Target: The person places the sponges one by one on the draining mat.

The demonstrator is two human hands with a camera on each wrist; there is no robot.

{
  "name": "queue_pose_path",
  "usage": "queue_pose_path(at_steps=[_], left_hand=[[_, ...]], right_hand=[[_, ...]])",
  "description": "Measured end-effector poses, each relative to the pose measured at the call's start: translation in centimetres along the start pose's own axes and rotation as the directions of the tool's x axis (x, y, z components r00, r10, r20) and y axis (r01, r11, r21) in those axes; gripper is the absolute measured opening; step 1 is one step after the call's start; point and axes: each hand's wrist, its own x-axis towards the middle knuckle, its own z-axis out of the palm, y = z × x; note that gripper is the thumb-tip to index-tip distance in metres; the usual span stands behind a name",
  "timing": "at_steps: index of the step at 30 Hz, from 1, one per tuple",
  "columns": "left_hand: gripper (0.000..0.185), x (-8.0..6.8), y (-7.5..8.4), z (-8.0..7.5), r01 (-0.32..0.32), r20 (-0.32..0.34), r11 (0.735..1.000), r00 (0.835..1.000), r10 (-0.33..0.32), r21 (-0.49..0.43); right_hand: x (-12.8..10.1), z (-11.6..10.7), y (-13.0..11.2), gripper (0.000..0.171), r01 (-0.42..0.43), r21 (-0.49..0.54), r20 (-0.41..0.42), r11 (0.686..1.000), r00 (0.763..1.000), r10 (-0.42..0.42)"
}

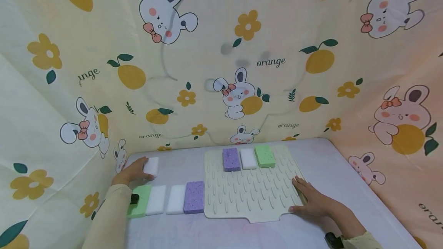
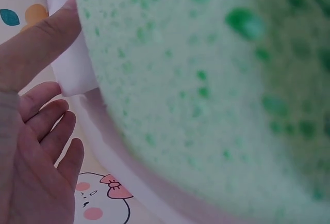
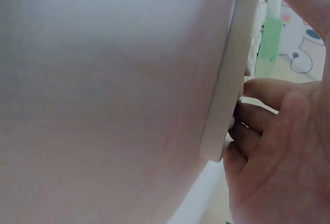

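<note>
The right hand (image 1: 313,199) lies flat, fingers straight, on the near right corner of the cream ridged mat (image 1: 252,187). Farther left, the left hand (image 1: 133,171) pinches a white sponge (image 1: 151,166) (fingers curled round it), just beyond a row of four sponges (image 1: 167,200).

Getting soft, even, warm light all over in the head view, no glare, only faint grey shadows falling on the printed backdrop (image 1: 221,68). Bending noticeably toward the edges, wide-lens style. Blurring badly up close in both wrist views: green sponge (image 2: 216,90) going mushy, mat edge (image 3: 229,79) staying soft, fingers only half sharp.
</note>
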Motion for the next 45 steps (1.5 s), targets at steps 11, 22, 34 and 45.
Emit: queue_pose_path(at_steps=[11, 22, 34, 45], left_hand=[[0.110, -0.3, 0.3, 0.2, 0.016, 0.001, 1.000, 1.000, -0.016, -0.025], [0.110, -0.1, -0.2, 0.4, 0.013, -0.014, 1.000, 1.000, -0.013, -0.008], [0.118, -0.2, -0.2, 0.3, -0.003, -0.028, 1.000, 1.000, 0.002, -0.030], [0.111, -0.2, 2.8, 0.0, -0.129, -0.093, 0.992, 0.987, 0.127, -0.015]], right_hand=[[0.0, -0.2, -0.1, 0.117, 0.004, -0.025, 0.004, 1.000, 1.000, -0.004], [0.1, 0.0, 0.1, 0.118, 0.023, -0.025, 0.011, 0.999, 1.000, -0.023], [0.2, -0.3, -0.1, 0.119, 0.012, 0.015, 0.020, 1.000, 1.000, -0.013], [0.2, -0.3, -0.1, 0.118, 0.012, 0.001, 0.023, 1.000, 1.000, -0.012]])
